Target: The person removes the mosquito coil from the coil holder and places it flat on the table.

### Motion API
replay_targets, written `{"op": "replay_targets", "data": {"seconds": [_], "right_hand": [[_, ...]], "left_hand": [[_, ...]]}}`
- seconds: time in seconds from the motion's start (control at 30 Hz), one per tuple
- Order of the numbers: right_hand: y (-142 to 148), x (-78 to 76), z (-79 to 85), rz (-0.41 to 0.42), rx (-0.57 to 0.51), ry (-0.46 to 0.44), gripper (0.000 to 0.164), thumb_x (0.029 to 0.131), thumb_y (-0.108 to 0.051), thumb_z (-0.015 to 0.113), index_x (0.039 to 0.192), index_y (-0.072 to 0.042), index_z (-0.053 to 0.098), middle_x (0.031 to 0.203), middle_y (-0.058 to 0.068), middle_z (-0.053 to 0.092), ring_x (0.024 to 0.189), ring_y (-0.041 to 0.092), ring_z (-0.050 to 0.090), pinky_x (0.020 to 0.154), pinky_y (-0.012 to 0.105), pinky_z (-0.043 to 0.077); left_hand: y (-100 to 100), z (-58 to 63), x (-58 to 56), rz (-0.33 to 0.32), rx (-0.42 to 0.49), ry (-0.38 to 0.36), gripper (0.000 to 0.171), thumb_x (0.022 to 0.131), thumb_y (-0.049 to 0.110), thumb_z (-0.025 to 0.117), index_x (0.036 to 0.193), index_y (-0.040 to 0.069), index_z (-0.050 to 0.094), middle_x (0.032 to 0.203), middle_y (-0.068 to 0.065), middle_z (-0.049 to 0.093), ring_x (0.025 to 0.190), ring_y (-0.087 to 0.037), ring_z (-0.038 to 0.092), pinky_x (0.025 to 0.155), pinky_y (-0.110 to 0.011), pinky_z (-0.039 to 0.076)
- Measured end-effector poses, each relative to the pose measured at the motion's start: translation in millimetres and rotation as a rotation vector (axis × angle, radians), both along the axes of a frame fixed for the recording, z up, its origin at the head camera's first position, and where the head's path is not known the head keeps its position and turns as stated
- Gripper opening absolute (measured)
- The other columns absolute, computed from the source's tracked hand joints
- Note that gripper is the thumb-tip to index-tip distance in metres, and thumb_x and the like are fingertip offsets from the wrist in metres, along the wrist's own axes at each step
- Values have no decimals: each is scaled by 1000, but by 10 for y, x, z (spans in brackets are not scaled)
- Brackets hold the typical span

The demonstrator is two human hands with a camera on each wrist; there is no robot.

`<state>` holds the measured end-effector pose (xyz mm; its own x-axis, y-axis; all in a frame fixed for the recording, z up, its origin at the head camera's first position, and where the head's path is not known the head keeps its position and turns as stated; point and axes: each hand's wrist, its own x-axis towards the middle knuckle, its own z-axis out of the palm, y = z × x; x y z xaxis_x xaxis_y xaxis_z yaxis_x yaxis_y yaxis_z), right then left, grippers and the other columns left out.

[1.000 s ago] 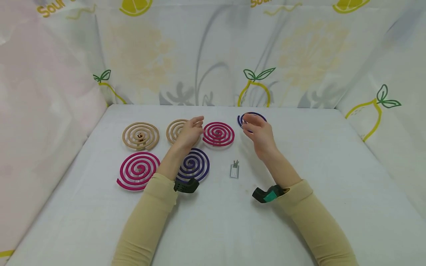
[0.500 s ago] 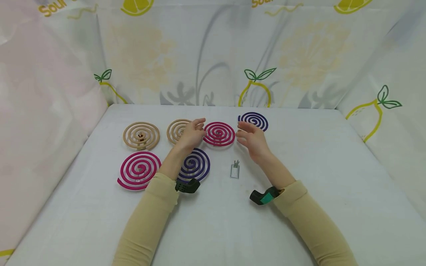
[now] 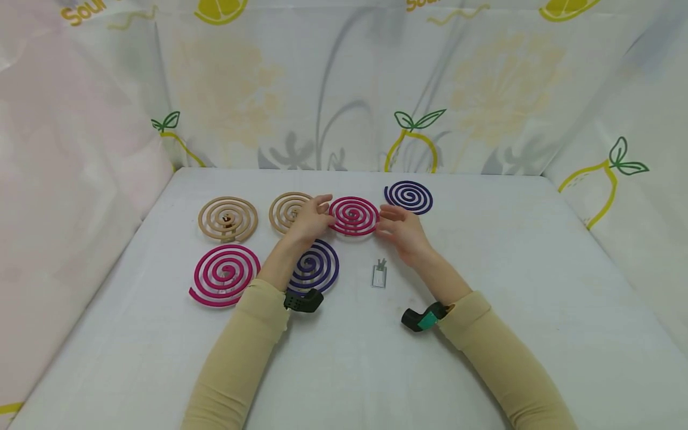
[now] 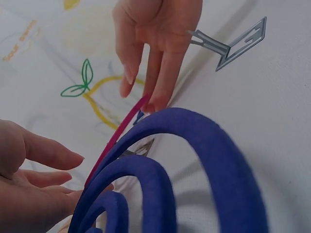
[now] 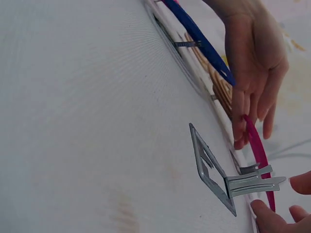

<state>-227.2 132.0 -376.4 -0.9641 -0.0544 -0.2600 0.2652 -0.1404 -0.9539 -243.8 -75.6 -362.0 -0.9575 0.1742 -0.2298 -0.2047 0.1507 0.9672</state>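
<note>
Head: smooth pink spiral [image 3: 353, 215], left hand [image 3: 309, 221] at its 9 o'clock, right hand [image 3: 405, 236] at 3; fingers loose by the rim, neither clasping. Left wrist: rounded, matte blue coil [image 4: 160, 189] at 6 o'clock. Right wrist: metal stand [image 5: 251, 186], hollow-framed, prongs toward 3.

Place: screened-off booth [image 3: 70, 179], wider setting unclear | white tabletop [image 3: 349, 358] | lemon-print sheeting [image 3: 355, 71] on three sides

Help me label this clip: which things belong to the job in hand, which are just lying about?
Apparently the job: left hand, right hand, far pink coil.
Seemingly lying about: tan coils, blue coils, near pink coil; perhaps bare metal stand.
</note>
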Motion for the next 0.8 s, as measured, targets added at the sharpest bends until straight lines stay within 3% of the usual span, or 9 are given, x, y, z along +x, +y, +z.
{"op": "replay_targets", "data": {"seconds": [0.23, 0.47, 0.8], "right_hand": [[-3, -21, -66, 1, 13, 7, 57, 91, 13, 54, 146, 3, 43, 147, 20, 49, 111, 23, 57, 81, 21, 59], [1, -8, -76, 15, 26, 14, 56, 92, 12, 56, 146, 2, 44, 148, 20, 49, 108, 22, 60, 85, 22, 59], [9, -8, -71, 30, -1, 41, 55, 93, 11, 55, 146, 3, 44, 149, 20, 47, 103, 19, 62, 88, 24, 59]], "left_hand": [[-2, -3, 3, -7, -30, -16, 66, 93, -10, 50, 155, 2, 30, 161, -24, 26, 148, -29, 31, 114, -43, 41], [-8, -7, -4, -21, -4, -31, 67, 94, -12, 49, 156, 0, 25, 158, -26, 32, 138, -32, 45, 111, -43, 45], [-25, -9, -9, -14, 39, -28, 67, 95, -14, 47, 156, 1, 25, 156, -26, 33, 134, -34, 47, 110, -42, 47]]}}
